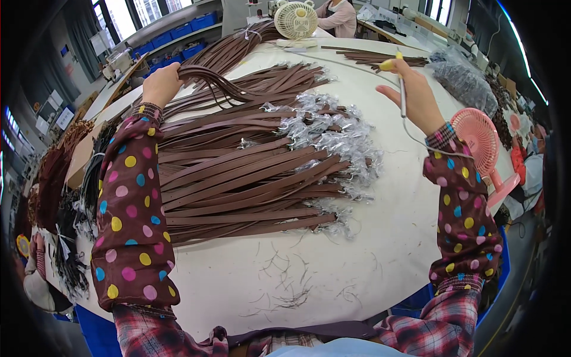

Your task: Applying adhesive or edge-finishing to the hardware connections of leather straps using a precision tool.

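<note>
While the left hand (159,83) closes its fingers round several long, limp brown leather straps (205,76) at far left, they sag. The right hand (416,95) pinches a thin yellow-tipped corded tool (402,95); the straps are probably best held mid-length.

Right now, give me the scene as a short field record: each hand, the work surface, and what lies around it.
left hand: grips a bunch of brown straps, lifted off the pile
right hand: raised, holds a thin tool with a yellow tip and a trailing cord
pile: brown leather straps fanned across the white table, ends in clear plastic wrap
table litter: dark thread scraps near the front edge
fans: pink fan at right, cream fan at far side
</note>
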`<state>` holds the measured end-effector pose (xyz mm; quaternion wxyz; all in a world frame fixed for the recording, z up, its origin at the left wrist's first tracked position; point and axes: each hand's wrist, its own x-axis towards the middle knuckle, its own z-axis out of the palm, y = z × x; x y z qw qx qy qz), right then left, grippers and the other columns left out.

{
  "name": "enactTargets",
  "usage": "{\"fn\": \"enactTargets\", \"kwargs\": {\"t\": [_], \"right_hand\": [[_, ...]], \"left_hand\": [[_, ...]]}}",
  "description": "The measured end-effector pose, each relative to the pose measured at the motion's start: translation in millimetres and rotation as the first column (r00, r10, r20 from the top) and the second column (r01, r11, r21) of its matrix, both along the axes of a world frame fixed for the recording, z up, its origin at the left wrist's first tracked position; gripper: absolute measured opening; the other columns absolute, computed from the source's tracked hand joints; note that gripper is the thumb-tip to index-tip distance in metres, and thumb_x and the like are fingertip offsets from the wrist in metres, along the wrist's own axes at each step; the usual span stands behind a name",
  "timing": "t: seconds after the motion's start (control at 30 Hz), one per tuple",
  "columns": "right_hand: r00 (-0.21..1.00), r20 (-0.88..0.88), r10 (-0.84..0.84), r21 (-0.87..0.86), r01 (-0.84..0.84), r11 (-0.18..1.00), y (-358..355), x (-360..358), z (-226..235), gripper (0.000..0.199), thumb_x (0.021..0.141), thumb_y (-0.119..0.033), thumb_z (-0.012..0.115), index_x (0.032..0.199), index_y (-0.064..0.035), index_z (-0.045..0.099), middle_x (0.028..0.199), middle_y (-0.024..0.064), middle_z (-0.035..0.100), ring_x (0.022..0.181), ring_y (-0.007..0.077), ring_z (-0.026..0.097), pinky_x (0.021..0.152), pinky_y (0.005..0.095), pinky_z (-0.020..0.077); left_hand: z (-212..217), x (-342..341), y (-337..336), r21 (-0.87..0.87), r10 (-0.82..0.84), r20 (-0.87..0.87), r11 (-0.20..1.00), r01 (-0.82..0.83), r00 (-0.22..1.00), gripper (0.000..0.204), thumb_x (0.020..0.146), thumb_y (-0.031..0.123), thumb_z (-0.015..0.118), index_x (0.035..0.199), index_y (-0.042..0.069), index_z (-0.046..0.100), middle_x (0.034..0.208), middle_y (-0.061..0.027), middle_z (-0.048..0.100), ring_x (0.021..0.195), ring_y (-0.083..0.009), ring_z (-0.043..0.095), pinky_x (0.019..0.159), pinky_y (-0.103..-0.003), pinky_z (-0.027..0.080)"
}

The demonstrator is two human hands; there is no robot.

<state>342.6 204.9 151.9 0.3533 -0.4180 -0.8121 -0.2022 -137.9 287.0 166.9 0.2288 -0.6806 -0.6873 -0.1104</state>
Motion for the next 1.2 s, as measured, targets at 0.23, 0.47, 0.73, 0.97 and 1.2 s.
{"fn": "enactTargets", "kwargs": {"t": [0.23, 0.47, 0.73, 0.97, 1.2], "right_hand": [[0.983, -0.17, -0.069, -0.19, 0.036, 0.981, -82.4, 26.7, -27.2, 0.036, 0.08, -0.012, 0.07, 0.108, -0.001, 0.051, 0.103, 0.0151, 0.064, 0.097, 0.0285, 0.062, 0.084, 0.0342, 0.0469], [0.964, -0.206, -0.168, -0.277, 0.107, 0.955, -123.2, 11.3, -55.7, 0.036, 0.078, -0.007, 0.069, 0.111, -0.0011, 0.054, 0.105, 0.0125, 0.063, 0.1, 0.0251, 0.06, 0.089, 0.0327, 0.0436], [0.931, -0.322, -0.172, -0.376, 0.041, 0.926, -154.5, -4.0, -76.7, 0.036, 0.077, -0.009, 0.071, 0.11, -0.0036, 0.055, 0.108, 0.012, 0.063, 0.1, 0.0283, 0.059, 0.089, 0.0348, 0.0431], [0.949, -0.288, -0.128, -0.349, 0.021, 0.937, -159.6, -20.2, -95.7, 0.034, 0.08, -0.003, 0.066, 0.112, -0.0027, 0.054, 0.108, 0.0118, 0.064, 0.102, 0.0237, 0.06, 0.09, 0.031, 0.043], [0.813, -0.578, -0.068, -0.126, -0.007, 0.992, -146.3, -6.4, -105.2, 0.02, 0.085, -0.006, 0.063, 0.103, -0.0014, 0.053, 0.095, 0.0092, 0.069, 0.087, 0.0198, 0.065, 0.08, 0.0283, 0.0472]], "left_hand": [[19.9, 16.7, -30.8, 0.097, -0.161, -0.199, 0.978, 0.183, 0.967, 0.02, 0.081, 0.023, 0.065, 0.09, 0.008, 0.054, 0.079, -0.0115, 0.065, 0.081, -0.0317, 0.064, 0.066, -0.042, 0.05], [33.8, -11.1, 3.8, 0.427, -0.241, -0.426, 0.796, 0.429, 0.872, 0.007, 0.085, 0.011, 0.047, 0.089, 0.01, 0.053, 0.077, -0.0083, 0.062, 0.08, -0.0275, 0.064, 0.081, -0.042, 0.046], [-53.6, -116.0, -17.6, 0.178, 0.333, -0.039, 0.93, -0.322, 0.942, 0.087, 0.076, 0.025, 0.073, 0.145, 0.016, 0.022, 0.151, -0.0157, 0.015, 0.139, -0.0341, 0.019, 0.101, -0.066, 0.022], [-74.9, -1.0, -204.9, 0.041, -0.509, 0.32, 0.85, 0.525, 0.799, 0.054, 0.075, 0.001, 0.068, 0.125, 0.006, 0.049, 0.143, -0.0196, 0.033, 0.129, -0.0381, 0.036, 0.105, -0.041, 0.032], [-136.2, 156.7, -350.4, -0.329, -0.747, 0.585, 0.14, 0.934, 0.317, 0.062, 0.082, 0.031, 0.064, 0.137, 0.015, 0.04, 0.146, -0.013, 0.031, 0.135, -0.0299, 0.03, 0.109, -0.051, 0.024]]}}
